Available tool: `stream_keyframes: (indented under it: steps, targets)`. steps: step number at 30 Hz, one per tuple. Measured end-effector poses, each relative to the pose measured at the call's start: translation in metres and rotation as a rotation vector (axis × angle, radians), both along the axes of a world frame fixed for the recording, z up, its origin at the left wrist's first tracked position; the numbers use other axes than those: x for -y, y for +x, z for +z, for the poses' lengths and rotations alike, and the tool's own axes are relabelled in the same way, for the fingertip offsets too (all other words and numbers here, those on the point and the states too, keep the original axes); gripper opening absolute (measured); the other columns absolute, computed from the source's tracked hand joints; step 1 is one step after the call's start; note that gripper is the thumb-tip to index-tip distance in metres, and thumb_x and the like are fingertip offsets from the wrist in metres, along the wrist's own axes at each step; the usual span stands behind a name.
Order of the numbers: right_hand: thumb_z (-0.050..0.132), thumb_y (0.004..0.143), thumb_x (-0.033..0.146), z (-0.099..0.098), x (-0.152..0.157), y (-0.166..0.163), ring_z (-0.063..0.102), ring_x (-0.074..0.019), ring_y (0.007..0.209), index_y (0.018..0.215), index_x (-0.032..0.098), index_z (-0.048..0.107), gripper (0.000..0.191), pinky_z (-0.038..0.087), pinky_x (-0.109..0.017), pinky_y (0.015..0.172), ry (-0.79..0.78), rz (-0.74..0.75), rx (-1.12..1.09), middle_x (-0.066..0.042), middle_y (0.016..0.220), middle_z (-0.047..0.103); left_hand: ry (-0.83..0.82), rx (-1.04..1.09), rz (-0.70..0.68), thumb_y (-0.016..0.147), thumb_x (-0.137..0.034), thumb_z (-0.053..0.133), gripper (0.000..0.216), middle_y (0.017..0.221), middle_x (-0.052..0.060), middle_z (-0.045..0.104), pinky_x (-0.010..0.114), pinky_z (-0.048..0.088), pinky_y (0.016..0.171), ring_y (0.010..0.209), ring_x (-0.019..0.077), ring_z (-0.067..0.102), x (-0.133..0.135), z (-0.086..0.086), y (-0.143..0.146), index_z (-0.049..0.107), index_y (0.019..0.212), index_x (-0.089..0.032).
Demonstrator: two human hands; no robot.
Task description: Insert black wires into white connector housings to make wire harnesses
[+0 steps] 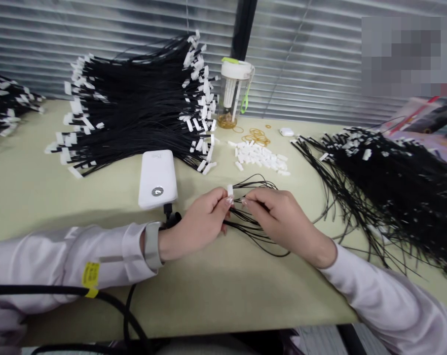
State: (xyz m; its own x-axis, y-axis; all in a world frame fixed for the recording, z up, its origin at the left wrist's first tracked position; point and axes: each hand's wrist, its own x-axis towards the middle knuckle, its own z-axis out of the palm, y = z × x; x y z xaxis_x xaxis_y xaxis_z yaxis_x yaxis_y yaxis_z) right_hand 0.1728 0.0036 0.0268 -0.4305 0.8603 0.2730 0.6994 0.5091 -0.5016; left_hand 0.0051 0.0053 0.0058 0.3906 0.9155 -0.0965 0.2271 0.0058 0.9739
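In the middle of the table my left hand (203, 214) pinches a small white connector (230, 190) between thumb and forefinger. Thin black wires (251, 231) run from there to the right, some curling below my other hand. My right hand (282, 217) is closed, thumb against forefinger, on one of these black wires just right of the connector. Whether that wire's end is inside the connector is hidden by the fingertips. Behind the hands lies a loose pile of white connectors (260, 157).
A large stack of black wires (134, 103) with white ends lies back left, beside a white power bank (157, 180) with a cable. A clear bottle (231, 93), rubber bands (256, 137) and a white earbud case (286, 132) stand behind. More wires (397, 182) are heaped right.
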Motion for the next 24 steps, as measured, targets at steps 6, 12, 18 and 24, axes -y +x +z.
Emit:
stream_keyframes:
  steps: [6,12,18,24]
  targets:
    - [0.042,0.083,0.019,-0.002,0.001,-0.004,0.046,-0.0088,0.060,0.069,0.017,0.052,0.017,0.033,-0.021,0.059,0.039,-0.002,0.029,0.001,0.064,0.054,-0.020,0.025,-0.005,0.086,-0.034,0.035,0.022,0.063,-0.004,0.041,0.021,0.045,0.048,0.051,0.0075,0.046,-0.001,0.000,0.000,0.044,0.075,-0.018]
    - [0.044,0.084,0.035,0.018,-0.016,0.027,0.046,-0.0088,0.057,0.077,0.017,0.055,0.021,0.035,-0.021,0.057,0.020,-0.207,-0.011,0.001,0.065,0.055,-0.159,0.278,0.244,0.085,-0.035,0.038,0.024,0.061,-0.004,0.043,0.022,0.045,0.050,0.049,0.0067,0.047,-0.010,-0.005,0.000,0.045,0.073,-0.016]
    - [0.039,0.084,0.046,0.032,-0.022,0.071,0.042,-0.0086,0.050,0.064,0.017,0.055,0.038,0.032,-0.021,0.049,-0.310,-0.131,0.302,0.001,0.055,0.050,-0.291,0.469,0.399,0.085,-0.028,0.041,0.020,0.060,-0.004,0.044,0.021,0.041,0.048,0.045,0.0056,0.045,-0.013,-0.003,0.002,0.044,0.070,-0.015]
    - [0.046,0.083,0.034,0.027,-0.011,0.056,0.051,-0.0095,0.060,0.076,0.019,0.062,0.023,0.038,-0.022,0.058,-0.249,0.156,0.347,0.000,0.068,0.059,-0.331,0.494,0.421,0.086,-0.026,0.039,0.017,0.057,-0.005,0.043,0.021,0.040,0.049,0.043,0.0057,0.046,-0.013,-0.001,0.003,0.044,0.073,-0.016]
